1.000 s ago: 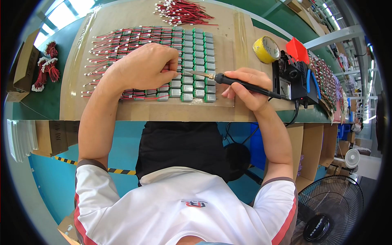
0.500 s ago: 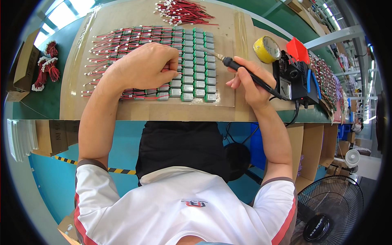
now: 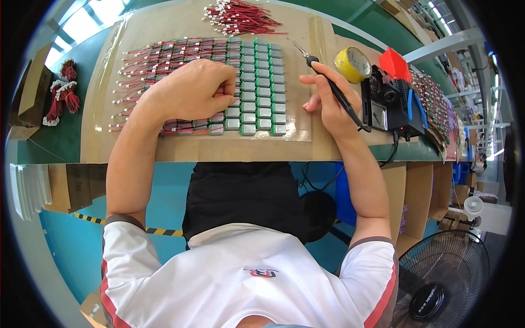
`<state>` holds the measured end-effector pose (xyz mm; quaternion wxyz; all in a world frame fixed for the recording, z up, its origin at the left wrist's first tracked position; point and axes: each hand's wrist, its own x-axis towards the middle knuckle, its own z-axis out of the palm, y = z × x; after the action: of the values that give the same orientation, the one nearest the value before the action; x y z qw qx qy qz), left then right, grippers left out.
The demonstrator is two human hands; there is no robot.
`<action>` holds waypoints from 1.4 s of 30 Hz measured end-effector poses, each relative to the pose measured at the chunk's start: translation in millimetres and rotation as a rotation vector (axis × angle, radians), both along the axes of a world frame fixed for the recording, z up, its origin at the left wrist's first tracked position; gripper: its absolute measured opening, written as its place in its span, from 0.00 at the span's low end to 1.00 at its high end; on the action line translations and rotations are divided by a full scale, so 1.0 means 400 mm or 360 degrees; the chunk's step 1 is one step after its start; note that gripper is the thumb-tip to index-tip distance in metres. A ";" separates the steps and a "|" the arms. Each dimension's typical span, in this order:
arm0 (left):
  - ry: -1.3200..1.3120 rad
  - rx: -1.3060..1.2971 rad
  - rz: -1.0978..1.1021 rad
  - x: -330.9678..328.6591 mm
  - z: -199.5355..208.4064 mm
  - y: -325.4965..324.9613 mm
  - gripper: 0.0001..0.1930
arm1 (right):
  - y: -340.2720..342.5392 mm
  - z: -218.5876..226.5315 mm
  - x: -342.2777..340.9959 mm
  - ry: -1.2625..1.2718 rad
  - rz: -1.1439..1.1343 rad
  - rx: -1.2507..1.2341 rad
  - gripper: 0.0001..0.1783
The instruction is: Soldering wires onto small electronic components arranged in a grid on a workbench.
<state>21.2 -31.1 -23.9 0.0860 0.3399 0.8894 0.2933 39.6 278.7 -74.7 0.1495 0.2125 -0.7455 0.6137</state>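
Observation:
Rows of small grey battery cells with green boards (image 3: 263,102) cover a cardboard sheet on the bench. Many on the left side carry red and black wires with white connectors (image 3: 158,57). My left hand (image 3: 199,87) rests over the middle of the rows, thumb and fingers pinched together beside the cells. Whatever lies in that pinch is hidden, though some red shows between the fingers. My right hand (image 3: 340,117) grips a soldering iron (image 3: 343,102) by its black handle, right of the rows. The iron's metal tip points up and left, clear of the cells.
A loose pile of red and black wires (image 3: 240,19) lies at the back. On the right stand a yellow tape roll (image 3: 351,64) and a soldering station (image 3: 407,109) with a red holder (image 3: 395,65). Wire bundles (image 3: 66,93) lie far left; a black fan (image 3: 437,284) is lower right.
My right hand has swung the soldering iron's tip up and away from the cells, toward the back of the bench. My left hand has stayed nearly in place, still pinched.

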 end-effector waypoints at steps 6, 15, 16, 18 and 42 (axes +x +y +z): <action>0.0000 0.0057 -0.0016 -0.003 0.001 -0.006 0.09 | -0.005 -0.004 -0.010 0.0001 -0.0028 0.0053 0.14; -0.0036 -0.0002 -0.0033 0.004 0.052 0.002 0.17 | 0.008 -0.004 -0.005 0.0000 -0.0053 0.0062 0.12; -0.0047 -0.0029 -0.0056 0.002 0.062 0.014 0.18 | 0.024 -0.010 0.004 -0.0032 -0.0055 0.0108 0.14; 0.0005 -0.0176 0.0044 0.016 0.089 0.007 0.18 | 0.014 -0.017 -0.008 0.0093 -0.0004 0.0159 0.14; 0.0428 -0.0098 0.0464 -0.391 -0.080 -0.064 0.10 | -0.007 0.006 -0.004 0.0110 -0.0032 -0.0040 0.10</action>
<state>-135.4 -56.9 -55.9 -0.0664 0.2409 0.9412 0.2272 38.0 276.0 -72.1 0.1839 0.2243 -0.7343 0.6138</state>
